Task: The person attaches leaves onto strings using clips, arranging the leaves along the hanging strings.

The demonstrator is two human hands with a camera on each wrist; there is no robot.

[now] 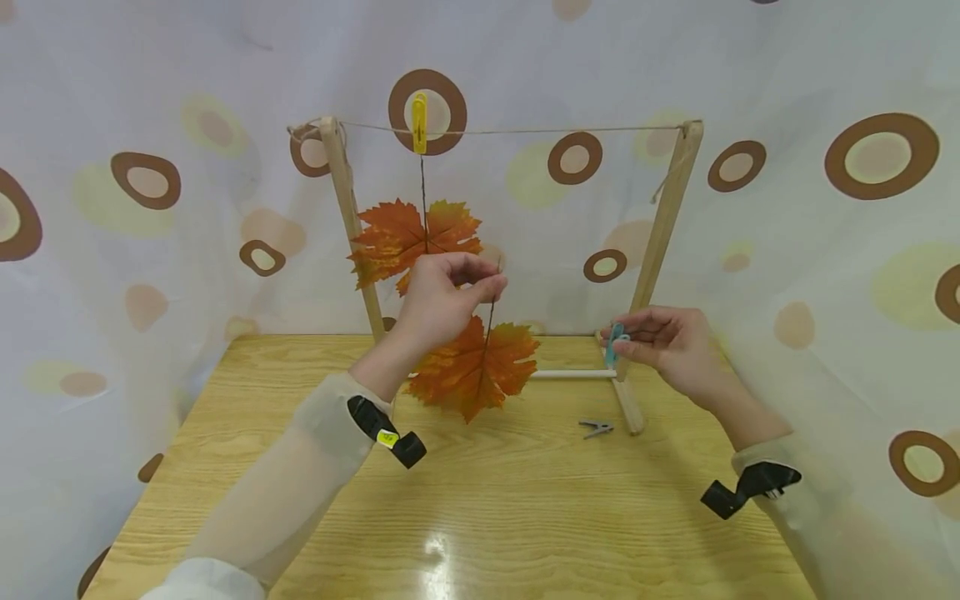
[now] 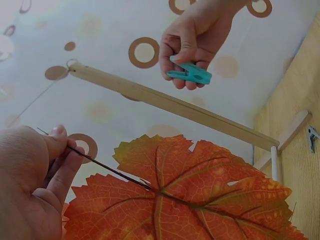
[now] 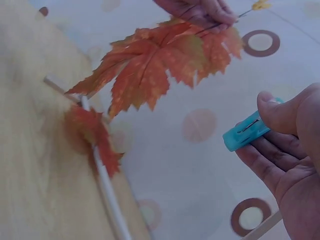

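My left hand [image 1: 450,296] pinches the thin dark stem of an orange artificial maple-like leaf [image 1: 480,367], whose blade hangs below the fingers. Behind that hand another orange leaf [image 1: 401,242] dangles by its stem from a yellow clothespin [image 1: 420,125] clipped on the string [image 1: 555,131]. Over on the right, my right hand [image 1: 667,346] holds a teal clothespin [image 3: 250,129] between thumb and fingers, beside the frame's right post. The left wrist view also catches this teal clothespin [image 2: 190,73], apart from the held leaf.
A wooden frame with a left post [image 1: 347,196] and a right post [image 1: 667,217] carries the string. Low between them runs a white bar [image 1: 573,374]; in the right wrist view an orange leaf [image 3: 97,137] shows against it. A grey clothespin [image 1: 597,428] lies on the wooden table [image 1: 525,517].
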